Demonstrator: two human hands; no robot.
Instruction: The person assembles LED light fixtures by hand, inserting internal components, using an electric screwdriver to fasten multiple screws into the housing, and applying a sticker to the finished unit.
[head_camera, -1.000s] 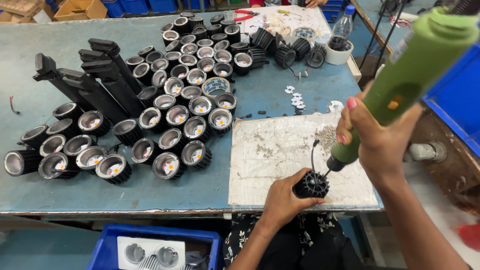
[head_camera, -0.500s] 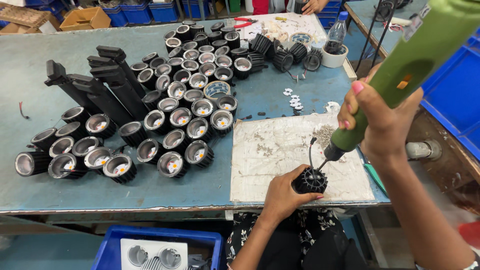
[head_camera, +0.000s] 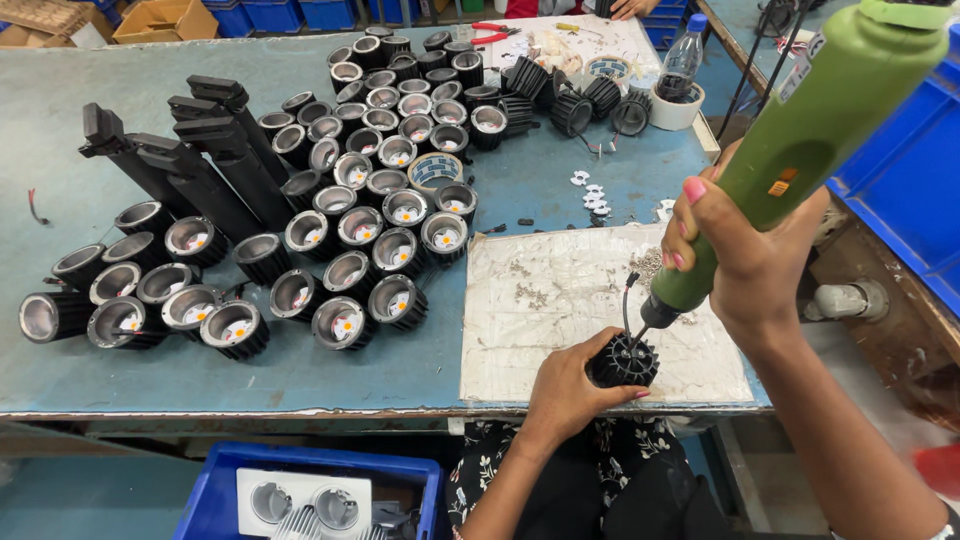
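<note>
It was a small assembly workshop for light fittings. A worn blue tabletop (head_camera: 120, 90) carried dozens of black spotlight housings (head_camera: 340, 215) in rows, with black track adapters (head_camera: 190, 165) lying left of them. Behind the housings lay finned heat sinks (head_camera: 560, 95), red-handled pliers (head_camera: 490, 32) and a roll of tape (head_camera: 675, 105). Blue plastic bins (head_camera: 900, 190) stood right of the tabletop, another (head_camera: 300, 490) beneath its front edge, and a green electric screwdriver (head_camera: 800, 140) was in use.
</note>
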